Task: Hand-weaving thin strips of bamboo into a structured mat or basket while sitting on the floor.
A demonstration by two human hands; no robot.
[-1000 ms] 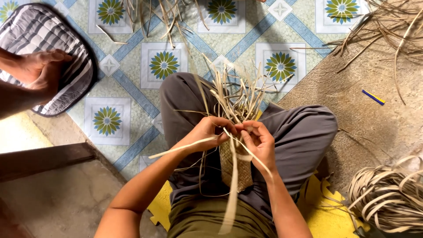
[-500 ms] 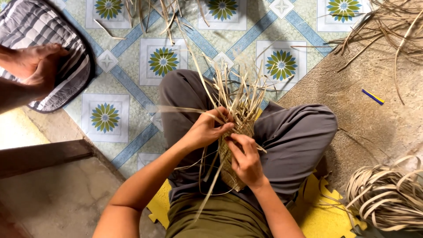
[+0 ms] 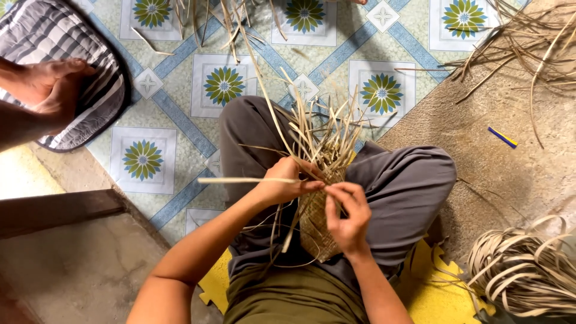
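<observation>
— What sits closest to the camera?

— The person's own lap: olive shirt, grey trousers [image 3: 408, 186], legs crossed on a yellow foam mat [image 3: 447, 297] whose edge is cut in jigsaw teeth. No package or label anywhere; the only printed-looking things are the floor tiles [image 3: 144, 159], pale with green-and-yellow flower medallions and blue bands.

— And the hands?

— Both meet over a half-woven basket [image 3: 315, 231] of flat straw strips resting on the lap between the knees. The left hand [image 3: 288, 183] is closed on one long strip [image 3: 240, 180] that sticks out level to the left, wrist bent inward. The right hand [image 3: 348, 213] is curled, thumb and forefinger pinched on a strand at the basket's rim, just beside the left fingertips.

— What can't you make out?

— The basket's lower part is covered by the right hand and forearm, and its loose upright ends [image 3: 327, 129] fan into a tangle — which strand goes where I cannot tell.

— Farther out?

— A coil of pale strips [image 3: 522, 270] at the lower right, cut off by the frame. A small blue-and-yellow stick [image 3: 503, 137] on the brown mat. Loose straw [image 3: 516, 42] at the top. At the far left, another person's hand [image 3: 51, 90] rests on a grey striped cushion [image 3: 90, 78], the arm cropped.
</observation>
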